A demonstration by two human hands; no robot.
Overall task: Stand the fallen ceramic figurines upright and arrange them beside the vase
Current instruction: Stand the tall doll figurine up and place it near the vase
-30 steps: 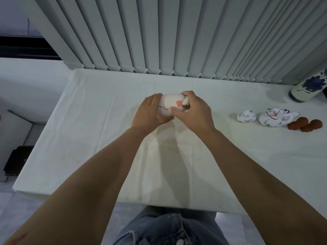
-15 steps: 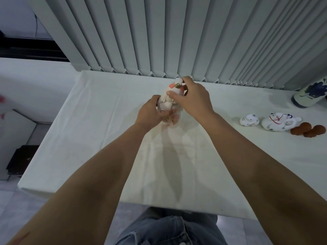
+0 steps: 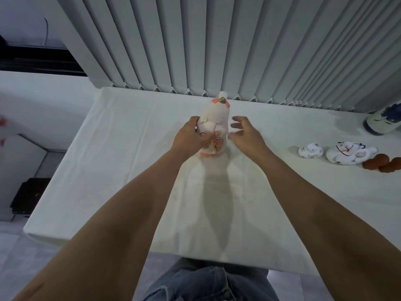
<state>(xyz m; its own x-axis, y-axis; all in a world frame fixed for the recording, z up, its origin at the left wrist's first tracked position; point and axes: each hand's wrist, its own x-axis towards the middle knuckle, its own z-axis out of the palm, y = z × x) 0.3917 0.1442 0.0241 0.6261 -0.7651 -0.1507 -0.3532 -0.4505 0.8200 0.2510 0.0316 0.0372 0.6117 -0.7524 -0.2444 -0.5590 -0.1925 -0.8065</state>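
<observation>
A tall white figurine [image 3: 217,118] with pink flower marks and orange trim stands upright on the white tablecloth [image 3: 121,174], mid-table. My left hand [image 3: 191,137] grips its lower body from the left. My right hand [image 3: 245,135] hovers just to its right, fingers spread, not touching. Far right, a small white figurine [image 3: 310,150] and a larger white cat figurine [image 3: 347,155] lie on their sides. Two brown figurines [image 3: 382,162] lie past them. The blue-and-white vase [image 3: 384,120] stands at the right edge, partly cut off.
Grey vertical blinds [image 3: 217,44] hang along the table's back edge. The table's left edge drops to a floor with a dark object [image 3: 30,196]. My legs in jeans [image 3: 206,283] are at the front edge.
The tall figurine went from lying in both hands to standing upright on the cloth. My right hand let go of its top and drew back to the right; my left hand keeps its hold.
</observation>
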